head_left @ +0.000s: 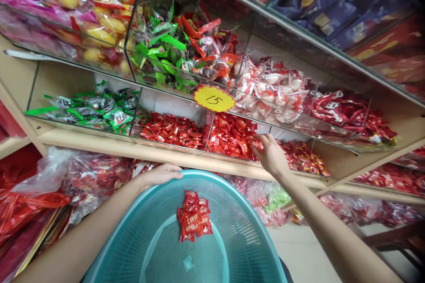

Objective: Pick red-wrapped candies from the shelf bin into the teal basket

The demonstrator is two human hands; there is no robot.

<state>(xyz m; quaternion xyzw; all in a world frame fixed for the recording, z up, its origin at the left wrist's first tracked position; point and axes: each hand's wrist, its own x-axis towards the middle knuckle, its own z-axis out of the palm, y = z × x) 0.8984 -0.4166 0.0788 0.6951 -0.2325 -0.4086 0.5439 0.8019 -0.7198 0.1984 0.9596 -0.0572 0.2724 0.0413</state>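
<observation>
My left hand (162,174) grips the far rim of a teal plastic basket (244,203). A small pile of red wrapped candies (194,216) lies inside it, near the far side of its floor. Farther right, my right hand (270,152) reaches over the front edge of a lower shelf compartment filled with small red wrapped candies (229,135). Its fingers are closed at the right side of that heap, with red wrappers showing at the fingertips; how many pieces they hold is hidden.
Neighbouring compartments hold more red candies (172,130) and green-wrapped sweets (99,106). Above them, a clear-fronted bin row bears a yellow price tag (214,99). A wooden ledge (89,139) runs between shelf and basket. Bagged goods (96,174) lie below on the left.
</observation>
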